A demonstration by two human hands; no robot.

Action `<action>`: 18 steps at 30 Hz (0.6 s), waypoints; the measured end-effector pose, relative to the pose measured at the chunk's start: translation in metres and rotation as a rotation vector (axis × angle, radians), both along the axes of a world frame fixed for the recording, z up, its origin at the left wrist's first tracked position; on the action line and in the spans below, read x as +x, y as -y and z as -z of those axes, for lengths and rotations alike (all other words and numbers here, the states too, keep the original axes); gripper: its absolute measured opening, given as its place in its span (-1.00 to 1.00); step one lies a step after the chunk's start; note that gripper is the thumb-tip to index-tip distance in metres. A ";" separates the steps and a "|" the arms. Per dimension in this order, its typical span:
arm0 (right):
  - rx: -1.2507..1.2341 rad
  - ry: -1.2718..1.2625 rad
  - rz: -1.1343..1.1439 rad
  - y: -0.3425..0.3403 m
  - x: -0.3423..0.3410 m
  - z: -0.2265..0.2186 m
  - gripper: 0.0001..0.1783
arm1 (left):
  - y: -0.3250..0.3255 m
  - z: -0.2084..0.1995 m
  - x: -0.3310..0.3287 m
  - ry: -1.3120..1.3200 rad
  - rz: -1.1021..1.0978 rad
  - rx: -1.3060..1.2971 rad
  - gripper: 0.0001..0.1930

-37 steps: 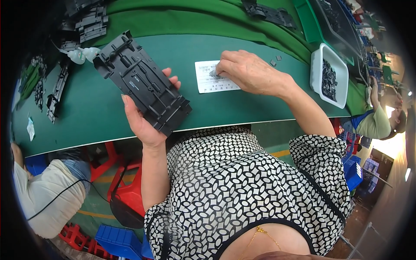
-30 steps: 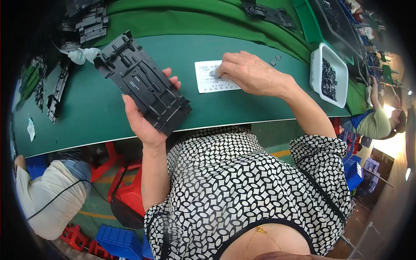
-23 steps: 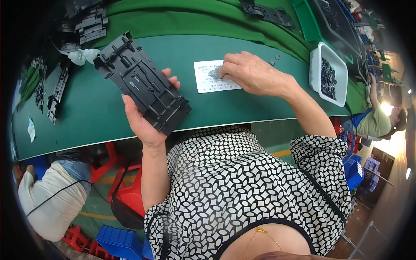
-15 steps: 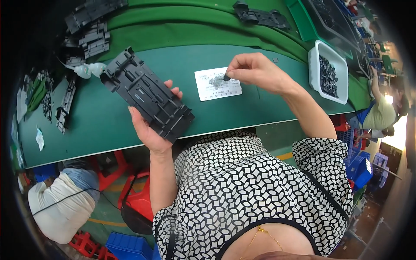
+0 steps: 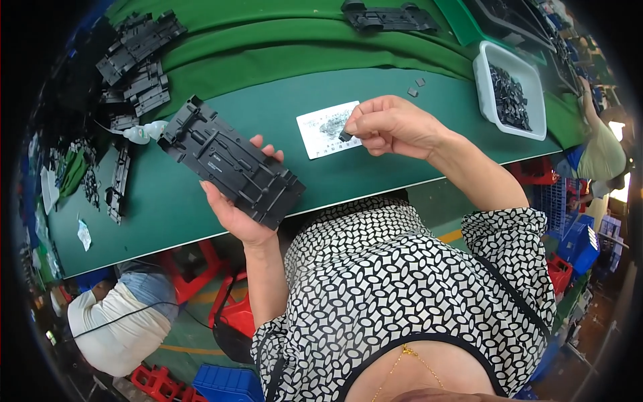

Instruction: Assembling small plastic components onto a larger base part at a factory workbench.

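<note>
My left hand (image 5: 242, 223) grips a long black plastic vehicle chassis (image 5: 231, 167), thumb along its near side and fingertips showing past the far side. The chassis is tilted above the table, its moulded ribs and slots facing up. Between the thumb and fingers of my right hand (image 5: 398, 128) is a small black plastic piece (image 5: 345, 136). It is at the right part of a printed white card (image 5: 309, 138), which has a grey smear in its middle. Two more small dark pieces (image 5: 412, 92) lie on the table beyond my right hand.
A white tub (image 5: 481, 75) of small black parts stands at the right. Left of the chassis lies a translucent squeeze bottle (image 5: 139, 134). More black chassis (image 5: 144, 40) are piled at the far left, and another (image 5: 388, 19) rests on green cloth (image 5: 281, 53). A person (image 5: 120, 318) sits at lower left.
My right hand has moved slightly toward me with the small piece, uncovering more of the card's smear. The chassis stays in my left hand. The whole view has shifted a little.
</note>
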State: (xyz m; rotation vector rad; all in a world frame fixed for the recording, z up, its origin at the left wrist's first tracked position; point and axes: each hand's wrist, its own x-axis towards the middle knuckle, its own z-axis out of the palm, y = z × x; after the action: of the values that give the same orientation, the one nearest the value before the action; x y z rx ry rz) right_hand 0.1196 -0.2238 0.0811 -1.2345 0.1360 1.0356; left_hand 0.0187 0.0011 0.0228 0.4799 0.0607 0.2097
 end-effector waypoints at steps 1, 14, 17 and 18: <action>0.020 0.000 -0.019 -0.003 -0.001 0.000 -0.90 | 0.001 -0.004 -0.003 -0.013 0.002 -0.020 -0.32; -0.044 1.097 -0.084 -0.037 -0.055 -0.035 -0.86 | 0.026 -0.050 0.006 -0.252 0.153 0.054 -0.26; -0.039 1.237 -0.108 -0.041 -0.064 -0.032 -0.80 | 0.029 -0.054 0.007 -0.244 0.138 0.083 -0.25; -0.044 1.263 -0.123 -0.042 -0.066 -0.030 -0.77 | 0.030 -0.055 0.006 -0.245 0.134 0.077 -0.25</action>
State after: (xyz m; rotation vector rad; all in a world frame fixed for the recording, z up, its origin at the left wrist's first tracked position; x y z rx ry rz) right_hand 0.0534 -0.1819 0.1107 -1.7385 -0.8998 0.2022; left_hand 0.0251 -0.0285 0.0774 0.5830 0.2598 0.0208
